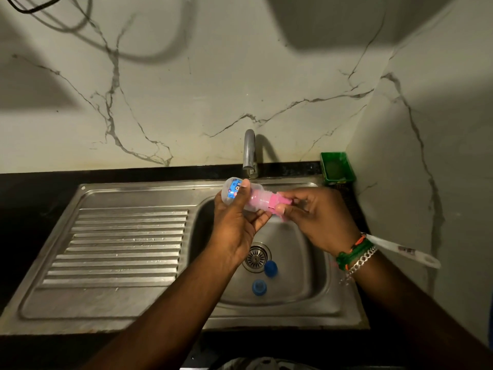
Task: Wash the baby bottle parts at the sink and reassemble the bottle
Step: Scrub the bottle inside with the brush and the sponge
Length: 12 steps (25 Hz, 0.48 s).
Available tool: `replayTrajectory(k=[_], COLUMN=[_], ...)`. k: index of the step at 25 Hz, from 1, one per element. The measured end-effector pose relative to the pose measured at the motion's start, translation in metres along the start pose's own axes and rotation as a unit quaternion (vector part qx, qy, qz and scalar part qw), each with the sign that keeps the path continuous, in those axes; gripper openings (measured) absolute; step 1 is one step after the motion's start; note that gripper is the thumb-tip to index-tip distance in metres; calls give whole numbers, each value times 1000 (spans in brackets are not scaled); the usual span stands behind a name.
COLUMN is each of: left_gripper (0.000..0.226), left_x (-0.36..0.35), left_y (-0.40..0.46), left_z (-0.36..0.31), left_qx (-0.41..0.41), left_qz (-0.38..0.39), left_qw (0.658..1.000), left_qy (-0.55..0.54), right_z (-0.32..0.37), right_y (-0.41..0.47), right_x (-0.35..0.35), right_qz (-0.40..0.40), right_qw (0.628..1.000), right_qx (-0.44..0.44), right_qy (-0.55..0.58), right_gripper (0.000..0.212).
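Note:
A clear baby bottle (234,190) with a blue printed label lies sideways over the sink basin (301,265), below the tap. My left hand (234,222) grips its body. A pink sponge scrubber (269,202) is pushed into the bottle's mouth, and my right hand (317,214) holds the scrubber's outer end. Two blue bottle parts lie in the basin: one (270,268) just right of the drain, the other (258,287) nearer to me.
A steel tap (249,152) stands at the back of the sink; no water stream is visible. The ribbed draining board (120,247) lies to the left. A green tub (337,168) sits at the back right corner. The drain strainer (256,257) is in the basin's middle.

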<state>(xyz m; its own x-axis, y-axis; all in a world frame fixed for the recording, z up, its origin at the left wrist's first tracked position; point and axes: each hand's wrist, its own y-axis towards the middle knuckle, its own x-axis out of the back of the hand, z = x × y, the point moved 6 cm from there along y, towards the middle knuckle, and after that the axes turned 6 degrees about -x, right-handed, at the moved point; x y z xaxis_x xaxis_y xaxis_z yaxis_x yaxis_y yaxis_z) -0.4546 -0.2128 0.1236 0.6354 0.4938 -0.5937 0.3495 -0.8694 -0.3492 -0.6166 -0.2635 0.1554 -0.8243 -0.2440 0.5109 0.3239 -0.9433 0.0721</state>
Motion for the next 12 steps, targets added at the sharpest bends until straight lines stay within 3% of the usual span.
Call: replayTrajectory(k=[2, 4, 6, 7, 9, 12], left_gripper=[52, 59, 59, 58, 61, 64], left_x=[-5, -4, 8, 17, 35, 47], left_y=[-1, 7, 23, 31, 40, 37], left_z=[-5, -23, -46, -55, -59, -36], left_qx=[-14, -36, -54, -56, -33, 33], left_qz=[28, 25, -21, -42, -75, -105], left_qw=[1000, 999, 996, 992, 989, 994], left_qy=[0, -27, -75, -104, -125, -25], right_z=[2, -1, -6, -14, -43, -120], right_y=[-2, -9, -11, -11, -10, -15], right_x=[-5, -4, 12, 24, 52, 63], right_qz=[54, 104, 75, 34, -79, -147], right_qw=[984, 942, 927, 936, 973, 957], right_qx=[-82, -169, -187, -180, -165, -217], right_qy=[145, 271, 317, 301, 138, -122], right_gripper=[20, 30, 25, 19, 16, 25])
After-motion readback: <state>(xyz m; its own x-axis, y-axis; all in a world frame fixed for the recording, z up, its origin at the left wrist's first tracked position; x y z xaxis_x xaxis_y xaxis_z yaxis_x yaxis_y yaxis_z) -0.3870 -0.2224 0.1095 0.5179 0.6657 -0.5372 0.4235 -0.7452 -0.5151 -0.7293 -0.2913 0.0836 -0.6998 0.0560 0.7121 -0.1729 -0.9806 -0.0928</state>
